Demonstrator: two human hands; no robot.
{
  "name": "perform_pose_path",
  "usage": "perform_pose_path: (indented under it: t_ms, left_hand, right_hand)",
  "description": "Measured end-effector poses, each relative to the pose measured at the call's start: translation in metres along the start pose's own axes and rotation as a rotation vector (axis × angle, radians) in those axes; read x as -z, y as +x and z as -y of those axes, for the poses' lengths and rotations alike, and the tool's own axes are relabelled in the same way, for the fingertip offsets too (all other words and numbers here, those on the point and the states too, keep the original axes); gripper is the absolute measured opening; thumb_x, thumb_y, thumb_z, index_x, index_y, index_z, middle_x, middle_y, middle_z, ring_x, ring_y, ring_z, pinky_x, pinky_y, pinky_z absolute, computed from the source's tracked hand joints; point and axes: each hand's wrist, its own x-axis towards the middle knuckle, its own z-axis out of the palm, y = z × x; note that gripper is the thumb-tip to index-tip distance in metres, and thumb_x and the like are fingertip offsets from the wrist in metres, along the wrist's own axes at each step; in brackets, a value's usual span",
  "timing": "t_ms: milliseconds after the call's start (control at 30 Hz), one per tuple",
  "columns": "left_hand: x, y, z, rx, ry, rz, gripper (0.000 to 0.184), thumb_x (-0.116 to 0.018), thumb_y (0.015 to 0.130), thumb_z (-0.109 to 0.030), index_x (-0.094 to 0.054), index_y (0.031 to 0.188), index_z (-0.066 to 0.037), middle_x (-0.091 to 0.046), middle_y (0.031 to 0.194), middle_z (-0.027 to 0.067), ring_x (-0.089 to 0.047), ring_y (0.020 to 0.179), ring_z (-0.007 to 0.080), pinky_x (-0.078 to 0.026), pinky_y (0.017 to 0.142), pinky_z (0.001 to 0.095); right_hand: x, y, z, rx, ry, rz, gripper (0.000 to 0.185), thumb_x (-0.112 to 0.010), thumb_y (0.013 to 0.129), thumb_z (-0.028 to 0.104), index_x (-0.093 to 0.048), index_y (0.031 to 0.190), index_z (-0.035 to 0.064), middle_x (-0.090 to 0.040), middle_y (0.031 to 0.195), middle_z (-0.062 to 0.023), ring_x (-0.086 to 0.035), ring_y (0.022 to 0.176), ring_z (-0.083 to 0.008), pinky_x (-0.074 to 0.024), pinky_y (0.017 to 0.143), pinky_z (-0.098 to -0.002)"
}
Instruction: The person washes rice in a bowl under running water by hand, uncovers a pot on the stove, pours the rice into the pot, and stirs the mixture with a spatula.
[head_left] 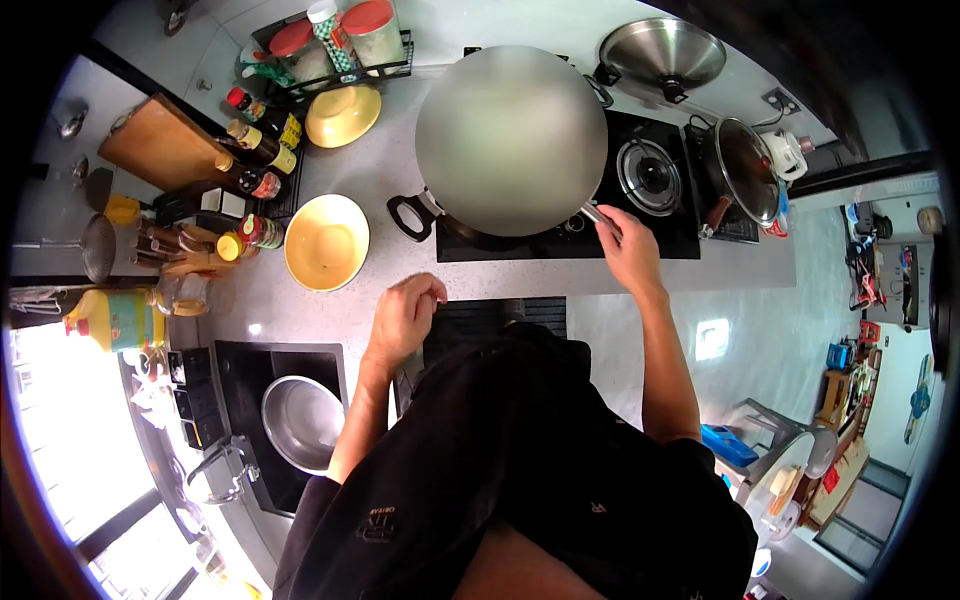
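A large wok (427, 205) sits over the black gas stove, its loop handles at the left and upper right. Its inside is blurred, so the contents cannot be made out. My right hand (630, 245) is closed around the metal handle of a cooking utensil (596, 213) at the wok's lower right rim; the utensil's head is lost in the blur. My left hand (403, 315) is at the counter's front edge, fingers curled, with nothing visible in it. To its upper left stands a yellow bowl (327, 243).
Another yellow bowl (343, 115) leans by the jar rack. Sauce bottles (262, 150) line the left. The sink (225, 370) holds a metal basin (300, 420). On the right are a bare burner (650, 178), a glass-lidded pot (745, 170) and a steel lid (663, 55).
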Motion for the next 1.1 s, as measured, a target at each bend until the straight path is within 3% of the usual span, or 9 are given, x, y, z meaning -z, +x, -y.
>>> perform_pose_path:
  t_ms: [133, 233, 333, 533, 633, 733, 833, 1000, 1100]
  left_hand:
    - [0.0, 0.034, -0.006, -0.09, 0.11, -0.077, 0.032, -0.053, 0.083, 0.004, -0.07, 0.109, -0.006, -0.068, 0.096, 0.0122, -0.066, 0.088, 0.0307, -0.053, 0.081, 0.0425]
    - [-0.004, 0.073, -0.017, -0.291, 0.373, -0.154, 0.051, -0.055, 0.085, 0.006, -0.063, 0.133, -0.007, -0.065, 0.12, 0.0168, -0.063, 0.11, 0.0335, -0.049, 0.097, 0.0456]
    - [-0.024, 0.116, -0.026, -0.314, 0.419, -0.16, 0.07, -0.054, 0.083, 0.008, -0.05, 0.15, -0.011, -0.054, 0.14, 0.0167, -0.052, 0.13, 0.0363, -0.039, 0.112, 0.0501]
    - [-0.08, 0.178, -0.012, -0.338, 0.666, -0.045, 0.073, -0.053, 0.091, -0.003, -0.039, 0.159, -0.026, -0.038, 0.158, 0.0138, -0.036, 0.15, 0.0328, -0.025, 0.124, 0.0572]
    - [-0.096, 0.192, 0.001, -0.335, 0.707, -0.033, 0.069, -0.052, 0.095, -0.007, -0.04, 0.158, -0.032, -0.038, 0.159, 0.0137, -0.035, 0.15, 0.0325, -0.024, 0.124, 0.0579]
    - [-0.105, 0.201, 0.019, -0.324, 0.784, -0.089, 0.064, -0.053, 0.095, -0.01, -0.044, 0.156, -0.026, -0.037, 0.16, 0.013, -0.035, 0.151, 0.0314, -0.024, 0.124, 0.057]
    - [-0.101, 0.205, 0.036, -0.325, 0.86, -0.095, 0.06, -0.058, 0.087, -0.004, -0.058, 0.145, -0.02, -0.046, 0.151, 0.0114, -0.043, 0.143, 0.0314, -0.032, 0.12, 0.0519]
    - [-0.083, 0.209, 0.018, -0.206, 0.727, -0.165, 0.035, -0.069, 0.084, -0.011, -0.074, 0.117, -0.017, -0.064, 0.118, 0.0045, -0.058, 0.118, 0.0264, -0.045, 0.099, 0.0433]
    - [-0.073, 0.212, 0.02, -0.188, 0.688, -0.24, 0.017, -0.07, 0.085, -0.018, -0.077, 0.1, -0.016, -0.069, 0.101, 0.0038, -0.064, 0.104, 0.0246, -0.046, 0.09, 0.0419]
  right_hand:
    - [0.026, -0.014, 0.003, 0.033, 0.104, -0.012, 0.029, -0.069, 0.098, 0.011, -0.068, 0.125, 0.0029, -0.074, 0.112, -0.0152, -0.074, 0.097, -0.0271, -0.0568, 0.082, -0.0352]
    - [0.045, -0.024, 0.003, 0.035, 0.129, 0.014, 0.031, -0.067, 0.098, 0.005, -0.067, 0.129, 0.0007, -0.073, 0.111, -0.013, -0.071, 0.094, -0.0196, -0.0548, 0.08, -0.0301]
    - [0.059, -0.035, 0.002, 0.064, 0.134, 0.03, 0.032, -0.067, 0.098, 0.003, -0.067, 0.13, 0.0012, -0.071, 0.105, -0.0107, -0.067, 0.088, -0.017, -0.0515, 0.076, -0.0279]
    - [0.081, -0.045, 0.006, 0.061, 0.115, 0.046, 0.033, -0.068, 0.096, 0.003, -0.068, 0.129, 0.004, -0.068, 0.094, -0.0111, -0.064, 0.08, -0.0219, -0.0494, 0.072, -0.0309]
    - [0.087, -0.047, -0.001, 0.067, 0.127, 0.026, 0.034, -0.068, 0.095, 0.002, -0.068, 0.129, 0.0042, -0.067, 0.094, -0.0107, -0.062, 0.078, -0.0217, -0.0488, 0.071, -0.0306]
    - [0.09, -0.048, -0.009, 0.06, 0.153, 0.023, 0.035, -0.067, 0.095, 0.001, -0.068, 0.13, 0.0039, -0.067, 0.095, -0.01, -0.061, 0.079, -0.0197, -0.0485, 0.071, -0.0295]
    - [0.093, -0.045, -0.019, 0.064, 0.149, 0.039, 0.035, -0.067, 0.096, 0.001, -0.067, 0.131, 0.0031, -0.067, 0.097, -0.0091, -0.061, 0.082, -0.0164, -0.0482, 0.073, -0.0276]
    - [0.099, -0.038, -0.022, 0.033, 0.166, 0.067, 0.036, -0.066, 0.096, 0.0, -0.065, 0.133, 0.0014, -0.067, 0.098, -0.0077, -0.06, 0.082, -0.0164, -0.0489, 0.074, -0.029]
    - [0.086, -0.033, -0.036, 0.059, 0.297, -0.002, 0.032, -0.062, 0.102, 0.007, -0.065, 0.133, 0.0007, -0.062, 0.088, -0.003, -0.054, 0.073, -0.0102, -0.043, 0.065, -0.0247]
